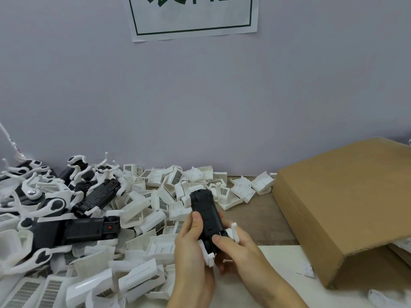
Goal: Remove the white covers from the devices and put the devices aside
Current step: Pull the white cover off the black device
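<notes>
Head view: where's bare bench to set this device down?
Bare wood strip between the white covers pile and the cardboard box. Pale sheet right of the right hand is also mostly free. Left of the left hand is crowded: covers and stripped black devices heaped to the wall.
</notes>
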The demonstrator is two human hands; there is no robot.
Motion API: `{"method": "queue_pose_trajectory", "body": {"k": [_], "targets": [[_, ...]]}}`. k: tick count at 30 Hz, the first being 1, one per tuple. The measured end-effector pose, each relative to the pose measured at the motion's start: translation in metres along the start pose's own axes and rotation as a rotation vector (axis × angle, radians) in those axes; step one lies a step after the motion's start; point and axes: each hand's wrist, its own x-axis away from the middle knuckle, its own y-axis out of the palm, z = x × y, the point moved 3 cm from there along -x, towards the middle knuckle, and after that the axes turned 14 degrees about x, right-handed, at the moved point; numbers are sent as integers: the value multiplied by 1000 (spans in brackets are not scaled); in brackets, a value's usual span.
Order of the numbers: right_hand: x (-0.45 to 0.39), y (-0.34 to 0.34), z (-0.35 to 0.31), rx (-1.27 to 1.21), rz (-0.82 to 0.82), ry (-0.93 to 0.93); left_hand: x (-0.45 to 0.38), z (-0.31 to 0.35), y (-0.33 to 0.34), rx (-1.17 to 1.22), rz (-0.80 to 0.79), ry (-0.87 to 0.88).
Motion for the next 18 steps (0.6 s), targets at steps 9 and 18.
{"method": "queue_pose_trajectory", "body": {"k": [9, 18], "targets": [[-1, 0, 2, -36, -41, 0, -1, -1, -2, -16, 7, -8], [0, 0, 3, 50, -37, 9, 2, 1, 0, 32, 45, 6]]}}
